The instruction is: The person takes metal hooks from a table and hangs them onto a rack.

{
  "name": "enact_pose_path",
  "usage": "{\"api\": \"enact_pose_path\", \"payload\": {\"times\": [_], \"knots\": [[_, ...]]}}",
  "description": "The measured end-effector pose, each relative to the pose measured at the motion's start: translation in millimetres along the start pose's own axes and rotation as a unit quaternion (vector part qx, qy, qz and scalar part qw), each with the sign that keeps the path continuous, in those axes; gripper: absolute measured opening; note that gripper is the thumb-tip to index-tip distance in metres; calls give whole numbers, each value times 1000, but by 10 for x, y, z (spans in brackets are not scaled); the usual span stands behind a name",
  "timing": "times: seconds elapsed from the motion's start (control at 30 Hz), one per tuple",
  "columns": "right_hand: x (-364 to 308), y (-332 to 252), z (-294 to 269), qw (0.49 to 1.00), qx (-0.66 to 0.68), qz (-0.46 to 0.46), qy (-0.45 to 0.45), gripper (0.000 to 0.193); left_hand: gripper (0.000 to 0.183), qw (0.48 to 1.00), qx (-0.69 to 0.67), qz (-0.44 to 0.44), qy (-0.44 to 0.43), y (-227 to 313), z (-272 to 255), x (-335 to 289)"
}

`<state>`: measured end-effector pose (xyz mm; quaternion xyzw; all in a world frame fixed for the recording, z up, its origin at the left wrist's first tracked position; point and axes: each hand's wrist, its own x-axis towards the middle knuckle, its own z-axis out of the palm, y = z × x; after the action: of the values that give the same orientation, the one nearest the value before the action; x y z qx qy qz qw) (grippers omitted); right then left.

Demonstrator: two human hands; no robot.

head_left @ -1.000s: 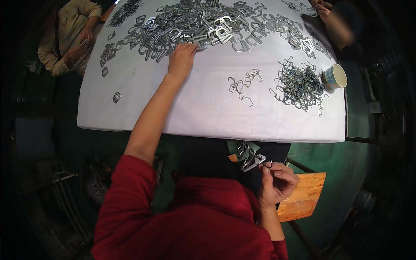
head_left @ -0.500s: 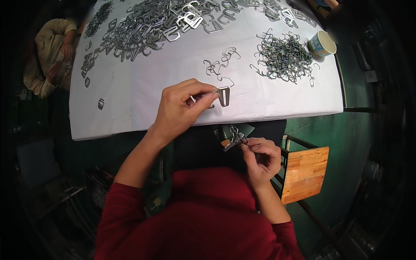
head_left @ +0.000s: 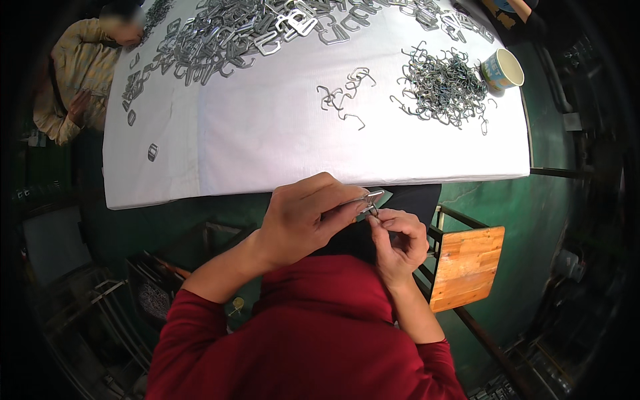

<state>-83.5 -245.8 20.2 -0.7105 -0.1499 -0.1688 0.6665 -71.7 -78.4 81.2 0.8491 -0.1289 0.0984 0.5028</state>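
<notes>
Just past the table's near edge, my left hand [head_left: 300, 217] pinches a flat metal buckle [head_left: 377, 194] between thumb and fingers. Close against it on the right, my right hand [head_left: 402, 241] is closed in a pinch on a thin bent wire hook [head_left: 373, 210]. The buckle and hook meet or overlap at the fingertips; how they join is too small to tell. Several loose wire hooks [head_left: 345, 100] lie on the white tabletop [head_left: 267, 140] beyond my hands.
A heap of metal buckles [head_left: 233, 33] covers the far side, and a pile of wire hooks [head_left: 443, 87] sits at right beside a paper cup [head_left: 503, 69]. A wooden stool [head_left: 467, 268] stands right of me. Another person [head_left: 83, 73] is at the far left.
My left hand has left the tabletop, bringing a buckle down and right to my right hand. The right hand has barely moved. The person at left has leaned closer to the table.
</notes>
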Motion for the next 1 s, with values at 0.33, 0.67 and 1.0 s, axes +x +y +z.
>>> {"api": "enact_pose_path", "payload": {"times": [0.33, 0.67, 1.0], "knots": [[130, 165, -154, 996, 19, -31, -78, 25, 21, 998, 4, 42, 37, -61, 23, -111], [1848, 1059, 563, 858, -366, -76, -354, 8, 21, 999, -21, 29, 41, -62, 31, -165], [1434, 303, 170, 947, 15, 217, -236, 11, 20, 998, -5, 38, 57, -106, 51, -218]]}}
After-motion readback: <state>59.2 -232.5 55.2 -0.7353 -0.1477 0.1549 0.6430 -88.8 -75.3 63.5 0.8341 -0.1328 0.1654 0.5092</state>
